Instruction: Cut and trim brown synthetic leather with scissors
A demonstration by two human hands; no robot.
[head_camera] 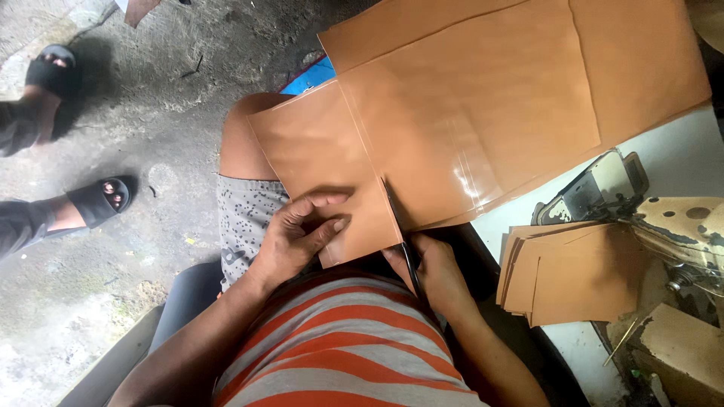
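Seen from above, looking down at a lap. Large tan leather sheet (483, 113), smooth, flat, faintly glossy, with straight edges, spread from the table (679, 151) across a bare knee. Partly cut, with a narrower strip (324, 173) at the left side. Left hand (298, 237) pinching the strip's lower edge, fingers closed together on the leather. Right hand (434, 275) wrapped shut around dark metal scissors (400, 234), thin blades pointing up into the sheet along the cut. Orange and grey striped shirt (347, 347) below the hands. Stack of smaller cut tan pieces (573, 271) on the white table at right, beside a worn, chipped sewing machine (664, 218). Rough grey concrete floor (151, 113) at left, with another person's feet in black sandals (102, 200).
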